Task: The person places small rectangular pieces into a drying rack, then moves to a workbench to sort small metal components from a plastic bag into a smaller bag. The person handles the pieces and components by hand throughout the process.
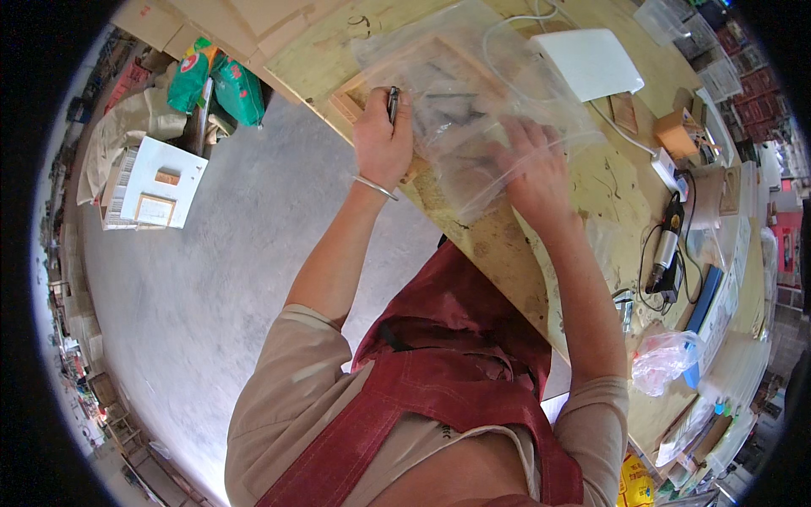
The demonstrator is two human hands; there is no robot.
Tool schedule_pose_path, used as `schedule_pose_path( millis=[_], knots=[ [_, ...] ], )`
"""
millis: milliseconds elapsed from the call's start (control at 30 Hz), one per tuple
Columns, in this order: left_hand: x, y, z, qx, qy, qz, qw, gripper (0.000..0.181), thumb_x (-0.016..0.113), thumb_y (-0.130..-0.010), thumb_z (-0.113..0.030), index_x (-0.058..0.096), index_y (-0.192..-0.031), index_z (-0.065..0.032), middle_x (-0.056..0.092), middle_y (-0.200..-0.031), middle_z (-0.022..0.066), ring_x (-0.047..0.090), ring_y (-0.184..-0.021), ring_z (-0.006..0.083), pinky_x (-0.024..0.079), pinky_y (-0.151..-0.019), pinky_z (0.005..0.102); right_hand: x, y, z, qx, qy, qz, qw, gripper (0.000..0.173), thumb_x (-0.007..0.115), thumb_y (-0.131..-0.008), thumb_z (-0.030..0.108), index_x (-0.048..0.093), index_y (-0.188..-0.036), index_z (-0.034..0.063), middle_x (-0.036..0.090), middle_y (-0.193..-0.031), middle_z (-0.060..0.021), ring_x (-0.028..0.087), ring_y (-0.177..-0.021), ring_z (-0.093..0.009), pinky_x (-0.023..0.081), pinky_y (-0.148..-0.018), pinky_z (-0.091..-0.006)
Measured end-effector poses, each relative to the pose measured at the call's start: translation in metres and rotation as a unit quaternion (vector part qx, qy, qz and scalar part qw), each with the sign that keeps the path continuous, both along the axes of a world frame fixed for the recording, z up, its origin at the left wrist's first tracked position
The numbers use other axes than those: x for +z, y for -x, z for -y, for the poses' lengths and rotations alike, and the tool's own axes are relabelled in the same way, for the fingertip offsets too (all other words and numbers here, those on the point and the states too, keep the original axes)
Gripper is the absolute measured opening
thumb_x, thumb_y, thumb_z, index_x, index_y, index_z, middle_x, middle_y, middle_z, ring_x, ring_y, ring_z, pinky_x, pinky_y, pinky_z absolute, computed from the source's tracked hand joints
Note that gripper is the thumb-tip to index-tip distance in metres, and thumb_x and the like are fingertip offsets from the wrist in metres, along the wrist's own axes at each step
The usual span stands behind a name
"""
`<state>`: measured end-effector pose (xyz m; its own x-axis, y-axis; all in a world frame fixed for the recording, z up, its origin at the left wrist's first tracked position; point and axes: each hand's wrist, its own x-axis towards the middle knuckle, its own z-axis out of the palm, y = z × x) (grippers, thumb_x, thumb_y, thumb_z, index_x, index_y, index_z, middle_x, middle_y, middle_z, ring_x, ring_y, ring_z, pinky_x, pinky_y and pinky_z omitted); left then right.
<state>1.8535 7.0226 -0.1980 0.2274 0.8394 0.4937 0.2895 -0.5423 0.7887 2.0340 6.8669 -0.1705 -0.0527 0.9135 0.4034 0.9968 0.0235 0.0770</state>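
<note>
My left hand [383, 136], with a metal bangle at its wrist, grips a small dark metallic tool [393, 104] whose kind I cannot make out. It is at the near left side of a wooden frame [347, 104] lying on the workbench [500, 244]. A clear plastic bag [456, 95] lies over much of the frame, with dark, thin pieces showing blurrily through it. My right hand [535, 165] is at the bag's right part, partly behind or inside its film, fingers spread and bent. Whether those fingers pinch anything is hidden by the plastic.
Right of the bag lie a white panel-like device [589, 63] with a cable, a power strip [668, 171] and a corded rotary tool [665, 247]. A crumpled plastic bag [665, 361] sits nearer. Cardboard [234, 25] borders the bench's far left; a white board [165, 184] stands on the left.
</note>
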Motion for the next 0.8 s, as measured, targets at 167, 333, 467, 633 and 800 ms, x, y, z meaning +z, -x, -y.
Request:
schedule_pose_path(
  millis=[167,333,467,633,800],
  knots=[
    [0.000,-0.001,0.000,0.002,-0.011,0.008,1.000,0.027,0.060,-0.101,-0.028,0.057,-0.099,-0.0008,0.060,-0.074,0.0193,0.061,-0.066,0.0387,0.047,-0.060,0.0438,-0.008,-0.019,-0.012,-0.052,0.101,0.024,0.993,0.017,0.066,-0.084,0.025,0.077,-0.095,0.0162,0.065,-0.112,-0.0104,0.059,-0.113,-0.032,0.045,-0.098,-0.0494],
    [0.000,0.001,-0.001,-0.001,0.011,-0.006,1.000,0.029,0.059,-0.101,-0.029,0.057,-0.099,-0.0010,0.060,-0.074,0.0202,0.062,-0.067,0.0403,0.047,-0.060,0.0457,0.002,-0.018,-0.027,-0.039,0.166,0.019,0.985,0.014,0.064,-0.083,0.018,0.072,-0.090,0.0099,0.066,-0.102,-0.0124,0.061,-0.104,-0.032,0.048,-0.091,-0.0474],
    [-0.001,-0.001,-0.002,0.000,-0.001,-0.012,1.000,0.029,0.059,-0.101,-0.030,0.057,-0.099,-0.0015,0.061,-0.075,0.0206,0.062,-0.069,0.0413,0.046,-0.060,0.0469,0.008,-0.022,-0.040,-0.022,0.222,0.005,0.975,0.013,0.062,-0.081,0.015,0.069,-0.088,0.0058,0.067,-0.096,-0.0138,0.063,-0.099,-0.035,0.049,-0.087,-0.0494],
    [-0.001,0.000,-0.002,-0.004,0.014,-0.002,1.000,0.028,0.058,-0.101,-0.030,0.057,-0.099,-0.0023,0.061,-0.075,0.0207,0.062,-0.069,0.0419,0.046,-0.060,0.0472,0.003,-0.028,-0.027,-0.042,0.063,-0.188,0.979,0.011,0.062,-0.081,0.007,0.066,-0.090,0.0025,0.066,-0.089,-0.0139,0.064,-0.090,-0.033,0.051,-0.081,-0.0407],
    [-0.001,0.001,-0.002,-0.004,-0.002,-0.015,1.000,0.027,0.058,-0.101,-0.029,0.056,-0.098,-0.0024,0.061,-0.075,0.0206,0.062,-0.069,0.0422,0.046,-0.060,0.0483,-0.007,-0.028,-0.019,-0.057,-0.108,-0.488,0.864,0.027,0.061,-0.085,0.002,0.064,-0.112,0.0015,0.063,-0.086,-0.0080,0.062,-0.076,-0.021,0.051,-0.072,-0.0332]
  ],
)
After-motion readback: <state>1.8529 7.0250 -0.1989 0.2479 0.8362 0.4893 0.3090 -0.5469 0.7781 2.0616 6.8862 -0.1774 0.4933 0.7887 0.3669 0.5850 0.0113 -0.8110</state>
